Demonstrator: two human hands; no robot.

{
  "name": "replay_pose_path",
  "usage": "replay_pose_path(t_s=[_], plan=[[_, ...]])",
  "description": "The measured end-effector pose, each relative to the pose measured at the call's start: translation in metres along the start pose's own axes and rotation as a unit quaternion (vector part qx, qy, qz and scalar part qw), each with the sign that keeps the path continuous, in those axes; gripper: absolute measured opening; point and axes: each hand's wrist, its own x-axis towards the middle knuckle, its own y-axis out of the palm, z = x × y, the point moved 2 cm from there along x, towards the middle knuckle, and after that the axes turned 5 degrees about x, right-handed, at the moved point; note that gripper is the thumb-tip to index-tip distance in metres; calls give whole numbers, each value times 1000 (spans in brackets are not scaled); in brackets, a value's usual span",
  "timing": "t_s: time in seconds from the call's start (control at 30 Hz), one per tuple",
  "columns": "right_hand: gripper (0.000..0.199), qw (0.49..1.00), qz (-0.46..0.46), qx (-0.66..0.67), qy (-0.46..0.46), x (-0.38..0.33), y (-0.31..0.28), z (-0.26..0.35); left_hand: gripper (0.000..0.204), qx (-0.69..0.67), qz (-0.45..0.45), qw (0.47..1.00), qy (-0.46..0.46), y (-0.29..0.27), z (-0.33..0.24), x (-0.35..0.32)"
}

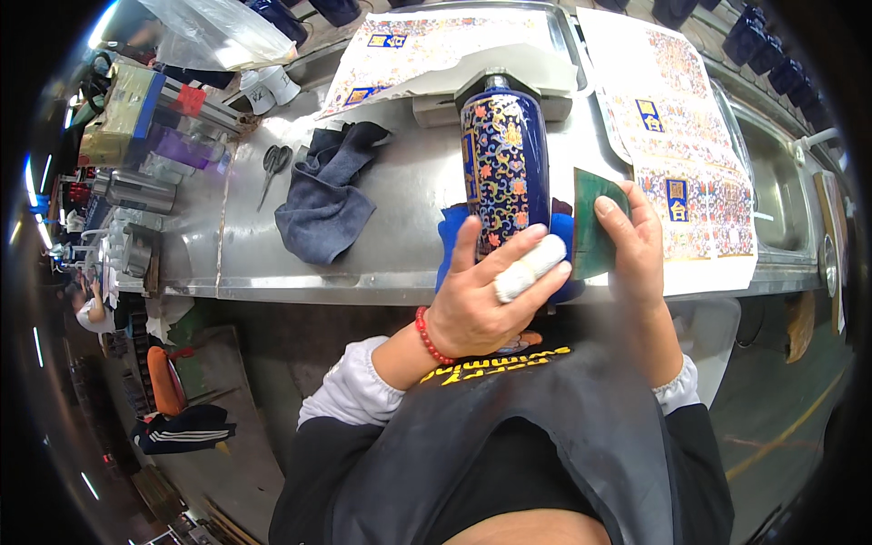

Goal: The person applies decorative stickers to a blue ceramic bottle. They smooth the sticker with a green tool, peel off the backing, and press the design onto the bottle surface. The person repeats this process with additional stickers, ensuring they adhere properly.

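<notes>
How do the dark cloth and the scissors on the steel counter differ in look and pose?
The dark cloth is soft, crumpled and blue-grey; the scissors are thin, hard and dark-handled. The cloth sprawls in a heap, while the scissors lie flat to its left. Both rest on the steel counter, away from both hands.

Vase (505,159) lies on table (400,236), cloth (329,195) left, printed sheets (690,173) right.

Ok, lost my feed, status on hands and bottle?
Left hand grips blue patterned bottle. Right hand holds green scraper beside it. Grey cloth lies clear.
</notes>
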Motion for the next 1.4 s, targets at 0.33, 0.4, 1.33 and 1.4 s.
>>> replay_pose_path(t_s=[0.33, 0.4, 1.33, 1.4], plan=[[18, 934, 22, -319, -157, 57, 48, 34, 118, 26, -6, 978, -207, -5, 46, -8], [16, 729, 73, -557, -391, 50, 65, 56, 114, 52, -10, 982, -179, -8, 47, -5], [23, 881, 166, -423, -128, 78, 42, 58, 81, 28, 29, 974, -221, -9, 61, -11], [26, 714, 122, -539, -431, 73, 48, 61, 82, 40, 26, 975, -216, -13, 61, -10]])
